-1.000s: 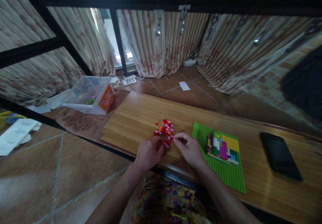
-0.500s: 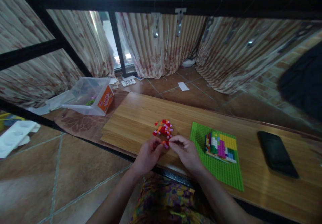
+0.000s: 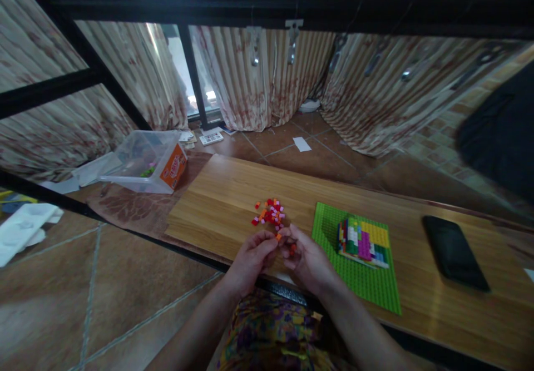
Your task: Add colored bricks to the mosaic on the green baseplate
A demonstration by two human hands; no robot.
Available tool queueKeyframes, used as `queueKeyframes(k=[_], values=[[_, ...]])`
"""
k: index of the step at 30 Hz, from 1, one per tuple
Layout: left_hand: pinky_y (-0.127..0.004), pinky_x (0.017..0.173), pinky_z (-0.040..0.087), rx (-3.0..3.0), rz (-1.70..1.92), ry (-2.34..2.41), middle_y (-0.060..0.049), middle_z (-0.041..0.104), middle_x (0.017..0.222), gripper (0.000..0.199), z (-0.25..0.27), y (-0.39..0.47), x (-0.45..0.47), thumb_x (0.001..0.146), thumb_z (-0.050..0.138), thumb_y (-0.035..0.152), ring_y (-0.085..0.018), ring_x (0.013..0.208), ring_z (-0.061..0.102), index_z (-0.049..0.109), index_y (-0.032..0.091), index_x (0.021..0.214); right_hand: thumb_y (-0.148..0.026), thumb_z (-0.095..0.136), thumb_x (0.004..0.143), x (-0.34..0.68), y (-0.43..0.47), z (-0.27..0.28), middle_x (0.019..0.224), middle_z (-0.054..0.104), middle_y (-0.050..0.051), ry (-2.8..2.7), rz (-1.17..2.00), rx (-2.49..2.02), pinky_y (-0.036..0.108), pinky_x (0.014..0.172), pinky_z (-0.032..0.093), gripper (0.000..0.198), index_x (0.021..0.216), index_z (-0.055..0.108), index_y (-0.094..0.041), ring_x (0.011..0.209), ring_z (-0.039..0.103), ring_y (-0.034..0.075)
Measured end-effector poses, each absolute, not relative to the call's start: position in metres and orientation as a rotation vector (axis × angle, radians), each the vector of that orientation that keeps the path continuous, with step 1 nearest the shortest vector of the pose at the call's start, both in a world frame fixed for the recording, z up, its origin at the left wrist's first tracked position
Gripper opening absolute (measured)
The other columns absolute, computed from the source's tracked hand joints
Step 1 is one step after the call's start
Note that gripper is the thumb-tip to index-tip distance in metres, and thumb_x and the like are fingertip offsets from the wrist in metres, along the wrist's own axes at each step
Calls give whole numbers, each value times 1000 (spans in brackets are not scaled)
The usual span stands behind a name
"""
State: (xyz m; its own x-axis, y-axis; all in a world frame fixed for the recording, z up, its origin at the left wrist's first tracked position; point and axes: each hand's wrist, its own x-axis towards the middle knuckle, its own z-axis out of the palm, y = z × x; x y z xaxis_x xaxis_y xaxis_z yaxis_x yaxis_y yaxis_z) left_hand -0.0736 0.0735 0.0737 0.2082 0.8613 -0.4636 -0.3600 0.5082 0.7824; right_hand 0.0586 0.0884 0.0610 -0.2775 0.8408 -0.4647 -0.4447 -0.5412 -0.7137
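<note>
Both hands close on bricks at the worktop's near edge

The left hand (image 3: 253,258) pinches an orange brick (image 3: 278,238) between thumb and fingertips. The right hand (image 3: 309,258) meets it from the other side, fingers curled around some red bricks (image 3: 292,249); how many, or whether they are joined, cannot be told. The fingertips of the two hands are very near each other, over the near side of the wooden worktop (image 3: 208,204).

Just beyond the fingers lies a loose pile (image 3: 273,213) of small red, orange and pink pieces, spread flat on the wood. To the right of the right hand is a green baseplate (image 3: 362,290), set at a slant, with a multicoloured block (image 3: 362,241) of built-up bricks resting on it. Further right, well apart, lies a dark phone (image 3: 454,253).

Off the worktop's left end, a clear box (image 3: 137,179) with an orange label (image 3: 174,168) stands on a brown cloth (image 3: 125,207), a few green and pink bits inside. Past the far edge, a white paper (image 3: 301,144) lies on the tiled floor (image 3: 275,137), below patterned curtains (image 3: 246,93).
</note>
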Motion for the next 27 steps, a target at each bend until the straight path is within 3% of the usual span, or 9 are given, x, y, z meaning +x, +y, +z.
queueKeyframes(k=[5,7,11,14,16,18,20,24,27], values=[[-21,60,38,1012,967,1108,1,58,66,21,65,74,-74,82,58,35,-9,60,48,55,16,74,-40,79,64,55,87,62,50,41,-8,-726,1858,-1098,15,38,15,29,73,64,-17,44,27,4],[-23,66,40,1164,964,1159,-1,61,74,21,60,72,-75,84,55,36,-11,69,53,56,16,76,-40,80,62,55,86,61,50,41,-8,-667,1880,-1084,15,38,14,30,71,64,-16,44,26,3],[-24,66,41,1167,979,1179,0,61,76,20,54,68,-70,86,52,37,-12,70,54,54,19,80,-37,80,61,55,84,59,55,44,-7,-525,1920,-1059,15,36,14,29,68,63,-15,45,27,3],[-21,55,38,885,1046,1085,4,53,62,16,53,68,-65,81,55,34,-9,55,47,52,19,77,-35,77,65,54,81,58,59,49,-5,-413,1917,-1060,15,36,20,24,70,63,-16,45,32,4],[-17,44,26,608,1063,1001,7,42,52,13,52,69,-66,77,55,31,-5,43,33,50,19,75,-33,73,68,53,81,59,65,55,-2,-322,1904,-1041,16,39,30,18,70,63,-18,49,39,6],[-16,40,15,352,1065,895,9,35,50,12,50,70,-68,73,54,29,-4,40,22,48,19,73,-28,70,67,52,81,61,72,61,1,-275,1874,-1007,19,47,41,12,71,63,-20,57,48,9],[-16,39,12,198,1070,799,8,34,52,14,47,70,-70,70,55,29,-3,40,19,45,18,71,-23,68,65,49,82,66,76,63,2,-311,1846,-961,24,56,47,8,71,63,-21,64,53,13],[-17,39,20,158,1137,795,6,36,55,18,42,72,-68,69,54,31,-4,42,27,42,18,67,-29,64,71,30,79,77,79,62,3,-499,1751,-904,27,63,47,9,73,64,-21,70,55,15],[-18,47,36,193,1188,846,4,38,58,22,42,74,-65,71,53,33,-6,51,41,38,19,63,-36,59,80,6,72,82,75,59,2,-743,1544,-981,27,66,45,18,72,62,-20,70,53,14]])
